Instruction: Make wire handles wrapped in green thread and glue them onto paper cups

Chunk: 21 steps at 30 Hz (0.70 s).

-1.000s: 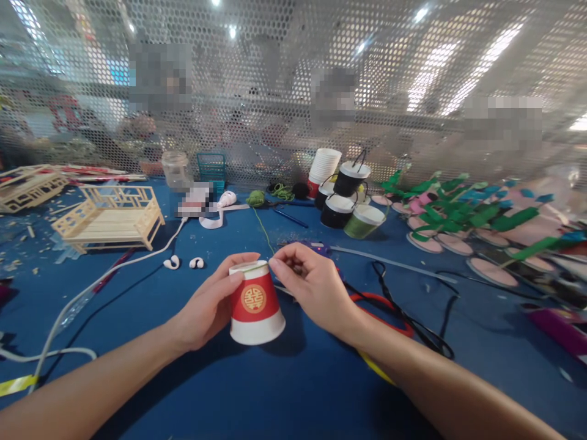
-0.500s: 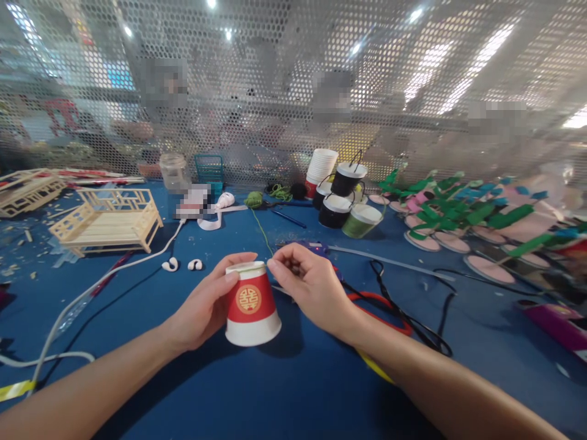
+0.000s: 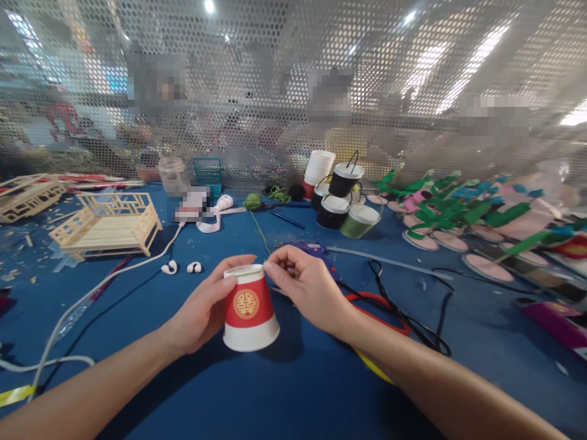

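My left hand (image 3: 204,308) is closed around the left side of a red and white paper cup (image 3: 251,315), which is upside down with a gold emblem facing me. Green yarn (image 3: 260,231) runs from a green ball (image 3: 252,201) at the back to the cup's narrow end, where a thin strand lies along the edge. At the cup's upper right, my right hand (image 3: 305,284) pinches the yarn between thumb and index finger. Beneath and behind that hand, a blue glue gun (image 3: 328,260) is partly covered.
Yarn-wrapped cups (image 3: 334,211) and a white cup stack (image 3: 320,166) stand at the back. Green craft plants on pink discs (image 3: 452,241) fill the right. A small wooden bed frame (image 3: 107,226), white cable (image 3: 98,282) and earbuds (image 3: 169,267) lie left. Cords (image 3: 389,305) lie beside my right forearm.
The cup and both hands have shifted very slightly, the right hand a little left and down. The left hand still holds the cup, and the right still pinches the yarn at its edge.
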{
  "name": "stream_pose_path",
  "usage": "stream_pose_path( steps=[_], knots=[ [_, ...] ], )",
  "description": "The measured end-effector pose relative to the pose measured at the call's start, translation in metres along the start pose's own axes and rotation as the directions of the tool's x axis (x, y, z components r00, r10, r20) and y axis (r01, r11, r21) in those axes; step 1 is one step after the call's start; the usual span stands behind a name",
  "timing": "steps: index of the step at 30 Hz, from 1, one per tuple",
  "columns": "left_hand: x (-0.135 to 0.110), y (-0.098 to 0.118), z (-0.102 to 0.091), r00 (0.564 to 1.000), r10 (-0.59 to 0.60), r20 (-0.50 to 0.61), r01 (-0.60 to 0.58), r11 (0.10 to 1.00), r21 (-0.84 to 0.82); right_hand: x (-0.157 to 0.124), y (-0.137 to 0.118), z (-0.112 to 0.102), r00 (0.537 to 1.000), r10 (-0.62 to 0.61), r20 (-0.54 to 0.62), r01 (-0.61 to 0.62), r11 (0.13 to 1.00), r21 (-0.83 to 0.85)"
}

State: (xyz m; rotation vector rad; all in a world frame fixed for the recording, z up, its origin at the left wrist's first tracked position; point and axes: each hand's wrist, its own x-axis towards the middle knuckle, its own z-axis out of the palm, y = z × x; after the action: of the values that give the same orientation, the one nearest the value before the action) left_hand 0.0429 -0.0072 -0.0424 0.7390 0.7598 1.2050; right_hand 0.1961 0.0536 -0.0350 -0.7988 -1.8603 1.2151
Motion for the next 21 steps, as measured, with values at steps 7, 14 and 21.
stream_pose_path(
  steps=[7, 14, 21],
  knots=[
    [-0.0017, 0.0003, -0.0027, 1.0, -0.02, 0.023, 0.02, 1.0, -0.017, 0.0015, -0.0006, -0.001, 0.999, -0.008, 0.037, 0.007, 1.0, 0.023],
    [-0.0013, 0.0021, -0.003, 0.999, -0.026, 0.034, 0.027, 0.999, -0.019, 0.0019, -0.0027, -0.002, 0.999, -0.034, 0.022, 0.034, 0.999, -0.019],
    [-0.0023, 0.0028, -0.0013, 0.999, -0.021, 0.037, 0.022, 0.999, -0.031, 0.0014, -0.0032, -0.0013, 0.999, -0.03, 0.039, 0.031, 0.999, -0.026]
  ],
)
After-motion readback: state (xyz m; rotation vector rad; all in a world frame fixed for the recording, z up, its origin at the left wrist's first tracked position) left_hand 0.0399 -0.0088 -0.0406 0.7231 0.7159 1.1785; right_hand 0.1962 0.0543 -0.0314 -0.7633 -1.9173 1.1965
